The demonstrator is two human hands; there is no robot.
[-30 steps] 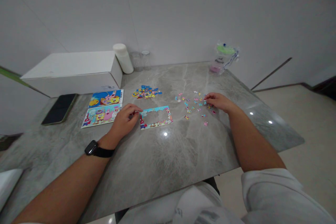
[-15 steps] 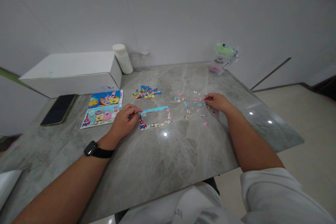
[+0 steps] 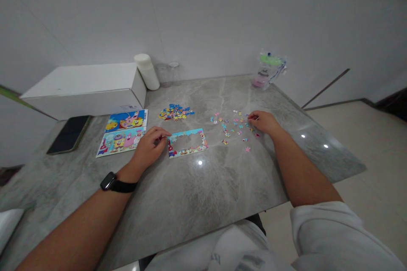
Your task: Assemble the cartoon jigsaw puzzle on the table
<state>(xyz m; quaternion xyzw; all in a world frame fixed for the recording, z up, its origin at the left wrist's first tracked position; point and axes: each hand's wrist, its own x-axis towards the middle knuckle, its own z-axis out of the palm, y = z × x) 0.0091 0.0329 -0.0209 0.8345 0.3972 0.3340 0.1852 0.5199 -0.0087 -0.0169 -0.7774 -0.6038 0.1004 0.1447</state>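
A rectangular puzzle border (image 3: 188,151) lies on the grey table, its middle showing bare tabletop. My left hand (image 3: 153,144) is at the border's left edge, fingers bent together; what they hold, if anything, is too small to name. My right hand (image 3: 262,122) is at the right side of several scattered loose pieces (image 3: 234,125), its fingertips pinched on something too small to make out. Behind the border sits a heap of blue and yellow pieces (image 3: 176,112). A printed picture card (image 3: 122,133) lies left of my left hand.
A black phone (image 3: 69,134) lies at the left, before a long white box (image 3: 82,89). A white bottle (image 3: 147,72) and two clear glasses (image 3: 174,73) stand by the wall. A clear plastic bag (image 3: 269,72) sits at the back right table edge (image 3: 273,86).
The whole view has shifted slightly. My right hand's fingertips have changed position a little among the loose pieces; my left hand stays beside the border.
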